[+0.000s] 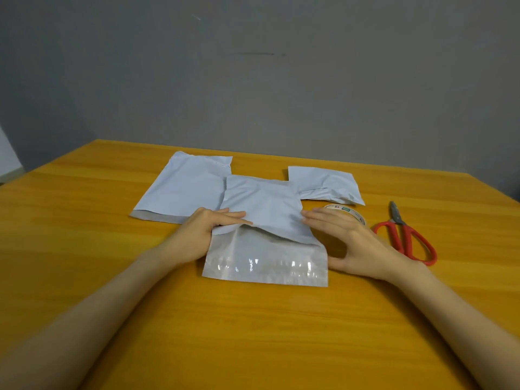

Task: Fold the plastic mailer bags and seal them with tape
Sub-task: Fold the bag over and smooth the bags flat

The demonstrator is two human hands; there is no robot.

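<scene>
- both forearms reach in from the near edge of the yellow wooden table (84, 249), crossing a wide bare stretch of tabletop
- middle mailer bag (267, 204) lies at the table's centre, its grey flap (264, 266) spread toward the near edge with a shiny strip across it
- left hand (211, 225) lies flat, fingers straight, pressing on the bag's left edge
- right hand (349, 240) is also flat, straight fingers touching the bag's right edge, thumb spread out beside the flap
- flat mailer bag (180, 190) lies to the left, its right edge overlapped by the middle one
- folded mailer bag (323, 182) sits behind on the right, nearer the far edge
- tape roll (353, 213) shows just behind the right hand; it has a green label, print too small to read
- red-handled scissors (405, 237) lie right of that hand, blades together and pointing away, with bare table beyond them
</scene>
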